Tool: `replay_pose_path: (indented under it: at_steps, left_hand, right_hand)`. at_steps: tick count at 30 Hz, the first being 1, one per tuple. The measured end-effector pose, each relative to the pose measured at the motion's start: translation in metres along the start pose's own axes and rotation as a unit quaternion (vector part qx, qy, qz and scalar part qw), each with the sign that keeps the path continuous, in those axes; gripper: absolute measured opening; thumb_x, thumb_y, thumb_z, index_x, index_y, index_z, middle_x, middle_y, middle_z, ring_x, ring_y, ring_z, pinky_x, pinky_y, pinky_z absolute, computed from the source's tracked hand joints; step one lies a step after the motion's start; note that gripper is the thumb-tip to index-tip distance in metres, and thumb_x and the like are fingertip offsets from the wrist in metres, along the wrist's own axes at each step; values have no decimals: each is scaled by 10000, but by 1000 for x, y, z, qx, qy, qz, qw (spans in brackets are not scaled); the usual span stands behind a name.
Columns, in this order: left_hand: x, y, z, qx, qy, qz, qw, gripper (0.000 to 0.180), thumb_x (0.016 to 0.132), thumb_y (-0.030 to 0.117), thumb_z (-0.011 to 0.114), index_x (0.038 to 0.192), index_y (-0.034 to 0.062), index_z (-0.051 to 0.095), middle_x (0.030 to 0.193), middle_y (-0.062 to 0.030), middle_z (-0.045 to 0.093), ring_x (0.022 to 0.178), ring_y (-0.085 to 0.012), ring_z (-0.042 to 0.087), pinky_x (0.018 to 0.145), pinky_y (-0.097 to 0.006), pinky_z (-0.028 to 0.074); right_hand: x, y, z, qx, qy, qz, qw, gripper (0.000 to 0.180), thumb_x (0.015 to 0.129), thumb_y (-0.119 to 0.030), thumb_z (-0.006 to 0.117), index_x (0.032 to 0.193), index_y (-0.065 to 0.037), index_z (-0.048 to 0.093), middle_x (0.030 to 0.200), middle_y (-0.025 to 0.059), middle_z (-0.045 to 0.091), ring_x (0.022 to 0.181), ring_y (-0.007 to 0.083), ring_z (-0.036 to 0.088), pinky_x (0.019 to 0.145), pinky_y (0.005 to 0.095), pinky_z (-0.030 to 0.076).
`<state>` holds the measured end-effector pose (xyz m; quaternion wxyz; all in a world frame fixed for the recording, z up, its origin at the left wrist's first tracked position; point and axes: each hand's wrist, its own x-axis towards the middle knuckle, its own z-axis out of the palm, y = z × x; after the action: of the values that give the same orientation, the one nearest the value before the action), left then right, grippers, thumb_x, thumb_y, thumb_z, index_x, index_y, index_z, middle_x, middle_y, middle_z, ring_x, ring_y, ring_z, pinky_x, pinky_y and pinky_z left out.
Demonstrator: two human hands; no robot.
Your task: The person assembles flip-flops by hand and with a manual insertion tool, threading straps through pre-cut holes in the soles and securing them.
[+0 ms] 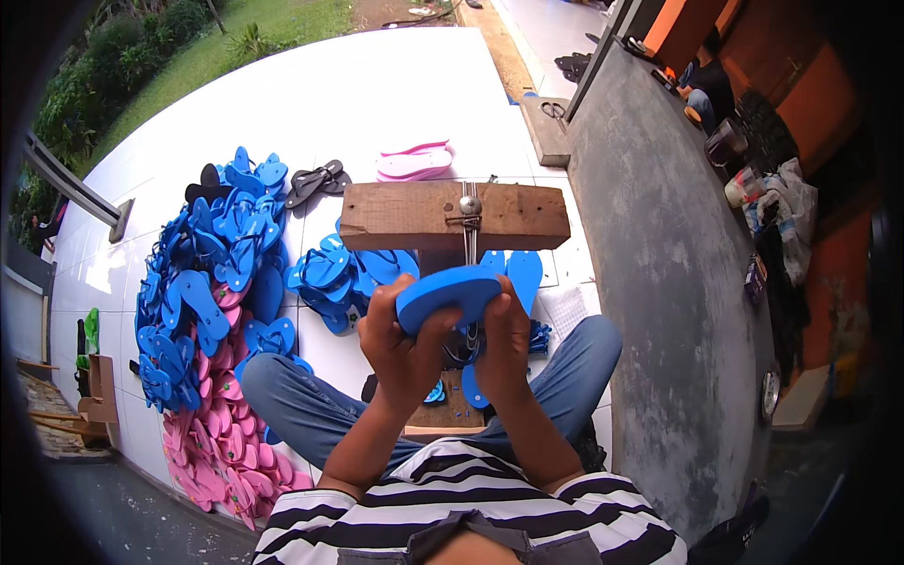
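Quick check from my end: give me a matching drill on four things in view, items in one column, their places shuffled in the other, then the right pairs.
Things:
1. blue sandal sole
2. wooden block
3. pink sandal pair
4. pile of pink sandals

Places:
A. on the white tiles beyond the block
B. gripped by the left hand and the right hand
C. on the floor at the person's left, by the knee
D. straight ahead, carrying a metal fitting on top

Pairs: 1-B, 2-D, 3-A, 4-C
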<state>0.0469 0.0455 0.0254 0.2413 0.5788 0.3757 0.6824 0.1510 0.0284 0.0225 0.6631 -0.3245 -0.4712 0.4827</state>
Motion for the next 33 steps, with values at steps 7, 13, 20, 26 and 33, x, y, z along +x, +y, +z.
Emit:
replay_pose_path:
  at_steps: [7, 13, 20, 26, 33]
  left_hand:
    - [1, 14, 7, -78, 10, -62, 995, 193, 897, 115, 719, 993, 15, 584, 773, -10, 639, 698, -20, 532, 580, -184, 425]
    - [-30, 42, -3, -81, 31, -98, 991, 197, 884, 153, 737, 933, 35, 587, 731, 7, 573, 603, -57, 475, 536, -235, 404]
    - [-72, 28, -46, -40, -110, -12, 993, 280, 751, 71, 788, 978, 43, 626, 891, -119, 697, 775, -243, 652, 835, -381, 538]
    - [-55, 35, -52, -66, -169, 166, 969, 215, 731, 135, 768, 913, 92, 663, 913, -105, 681, 827, -244, 645, 776, -425, 538]
    - [-64, 41, -45, -82, -164, 155, 971, 196, 731, 134, 760, 915, 101, 701, 963, -116, 703, 837, -235, 644, 730, -361, 539]
  right_hand:
    - [1, -6, 12, -19, 69, 24, 997, 354, 1063, -390, 401, 1045, -88, 586, 917, -41, 541, 851, 34, 461, 783, 228, 391]
    - [-23, -18, 9, -46, 64, 4, 997, 343, 1044, -386, 463, 947, -83, 593, 803, -50, 508, 773, 43, 452, 675, 234, 379]
    - [-97, 4, -30, -200, -35, 4, 979, 425, 970, -290, 597, 1275, -3, 527, 1133, 145, 595, 1042, 229, 574, 882, 336, 453]
    - [-93, -4, -20, -269, -47, -154, 949, 331, 829, -87, 724, 1132, -15, 612, 1126, 135, 615, 1068, 310, 631, 987, 456, 490]
    - [-90, -12, -15, -247, -3, -161, 955, 391, 778, -107, 786, 1120, -8, 625, 1073, 119, 625, 1068, 299, 640, 1004, 498, 490]
